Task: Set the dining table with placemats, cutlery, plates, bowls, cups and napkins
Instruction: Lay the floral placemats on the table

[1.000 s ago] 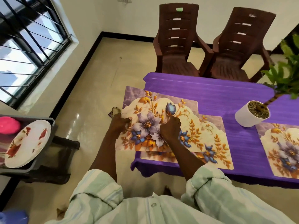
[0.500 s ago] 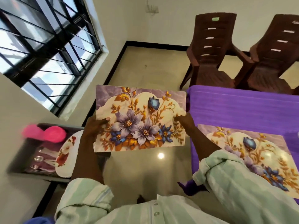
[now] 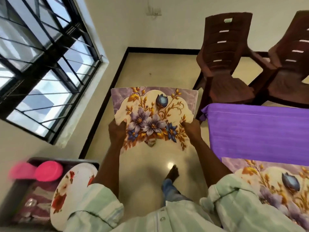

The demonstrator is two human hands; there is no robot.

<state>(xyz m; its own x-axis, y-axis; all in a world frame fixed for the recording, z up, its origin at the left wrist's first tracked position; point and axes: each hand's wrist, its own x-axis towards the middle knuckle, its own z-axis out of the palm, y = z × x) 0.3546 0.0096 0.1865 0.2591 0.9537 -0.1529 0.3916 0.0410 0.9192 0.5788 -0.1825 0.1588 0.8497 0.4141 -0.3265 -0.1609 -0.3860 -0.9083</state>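
Head view, looking down — I've got a floral placemat [image 3: 154,118] held up in the air over the floor [image 3: 150,173], off the left end of the worktop [image 3: 257,131]. My left hand [image 3: 117,131] has its grip on the mat's lower left edge, thumb over the printed face and the other fingers hidden behind it. My right hand [image 3: 191,128] grips the lower right edge the same way, thumb on top. Both are closed on the mat, and it is slightly bowed between them, the purple-cornered edge pointing away from me.

To my right the worktop wears a purple cloth, and a second placemat [image 3: 274,185] with the same flowers lies flat on it at the near edge, partly hidden by my right sleeve [image 3: 234,203]. The held mat is apart from the cloth, not touching it.

Down at lower left there's a dark tray [image 3: 15,195] on a stand beside the wall. In it a white plate [image 3: 73,186] with red flowers leans up on its edge, a pink rounded piece [image 3: 48,170] sits behind it — blurred, so I can't tell whether it is a cup or a bowl — and something shiny and metallic lies at the bottom, too smeared to name.

Two brown plastic chairs [image 3: 225,67] stand past the far end of the worktop. A barred window [image 3: 41,64] fills the upper left wall. My bare foot [image 3: 172,173] shows on the floor below the mat.
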